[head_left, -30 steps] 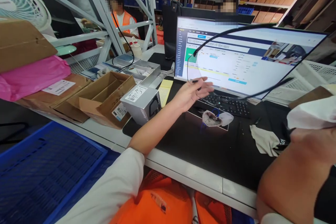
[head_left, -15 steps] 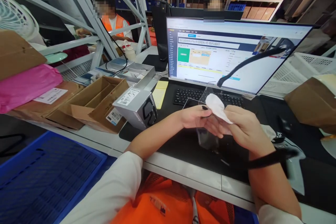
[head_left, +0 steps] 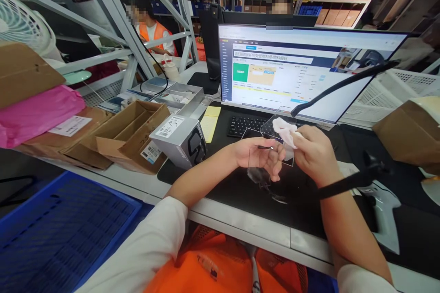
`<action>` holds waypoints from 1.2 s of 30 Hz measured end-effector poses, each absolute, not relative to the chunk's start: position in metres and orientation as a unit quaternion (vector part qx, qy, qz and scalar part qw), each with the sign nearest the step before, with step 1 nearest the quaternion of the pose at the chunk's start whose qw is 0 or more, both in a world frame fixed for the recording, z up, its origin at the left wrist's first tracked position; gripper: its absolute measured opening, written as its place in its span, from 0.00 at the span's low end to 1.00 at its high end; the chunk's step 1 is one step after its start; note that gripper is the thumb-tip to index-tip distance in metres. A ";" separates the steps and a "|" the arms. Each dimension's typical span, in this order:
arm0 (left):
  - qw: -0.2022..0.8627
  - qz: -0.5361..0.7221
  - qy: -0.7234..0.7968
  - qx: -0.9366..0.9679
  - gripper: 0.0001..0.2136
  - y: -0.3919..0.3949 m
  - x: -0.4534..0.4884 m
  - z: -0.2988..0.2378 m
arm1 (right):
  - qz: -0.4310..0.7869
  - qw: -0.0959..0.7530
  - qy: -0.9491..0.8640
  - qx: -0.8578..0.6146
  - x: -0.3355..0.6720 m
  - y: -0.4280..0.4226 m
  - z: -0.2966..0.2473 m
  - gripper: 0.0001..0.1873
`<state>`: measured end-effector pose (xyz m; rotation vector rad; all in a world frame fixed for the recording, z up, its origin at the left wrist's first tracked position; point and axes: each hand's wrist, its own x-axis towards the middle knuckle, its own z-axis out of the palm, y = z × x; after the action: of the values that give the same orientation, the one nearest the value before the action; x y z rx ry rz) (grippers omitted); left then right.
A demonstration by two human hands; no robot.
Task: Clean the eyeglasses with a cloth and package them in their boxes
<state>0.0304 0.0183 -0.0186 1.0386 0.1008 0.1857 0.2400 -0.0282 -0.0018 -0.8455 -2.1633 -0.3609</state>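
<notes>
My left hand (head_left: 258, 154) is closed in a pinch on a pair of black-framed glasses (head_left: 275, 124) with clear lenses, held over the black desk mat (head_left: 220, 183). The glasses' temple arms (head_left: 343, 83) stick out toward the camera as dark bars. My right hand (head_left: 313, 152) is closed on a white cloth (head_left: 285, 131) and presses it against one lens. Both hands meet just in front of the keyboard (head_left: 243, 124).
A wide monitor (head_left: 309, 68) stands behind the keyboard. A silver box (head_left: 178, 139), an open cardboard box (head_left: 130, 130) and a pink bag (head_left: 37, 112) lie left. A blue crate (head_left: 58, 229) sits below. A white scanner (head_left: 387, 213) lies right. Two people sit behind.
My left hand drew back from the monitor with the glasses. My right hand came in from the right with the cloth, and the cloth now sits higher on the lens.
</notes>
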 end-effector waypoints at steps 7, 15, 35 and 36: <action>0.878 0.118 0.048 0.461 0.19 0.014 0.041 -0.025 | -0.177 0.537 -0.704 -0.429 0.269 -0.002 -0.015 0.10; 0.892 0.108 -0.044 0.437 0.19 0.020 0.038 -0.028 | -0.124 0.573 -0.704 -0.400 0.251 -0.034 0.004 0.13; 0.873 0.099 -0.037 0.477 0.26 0.011 0.036 -0.020 | -0.170 0.601 -0.662 -0.415 0.266 -0.006 -0.011 0.15; 0.871 0.105 -0.037 0.478 0.27 0.013 0.036 -0.021 | -0.133 0.621 -0.652 -0.414 0.264 -0.013 -0.007 0.17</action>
<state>0.0357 0.0130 -0.0206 0.9982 -0.0771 0.2202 0.2635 -0.0134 -0.0070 -0.9505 -1.4991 -0.3064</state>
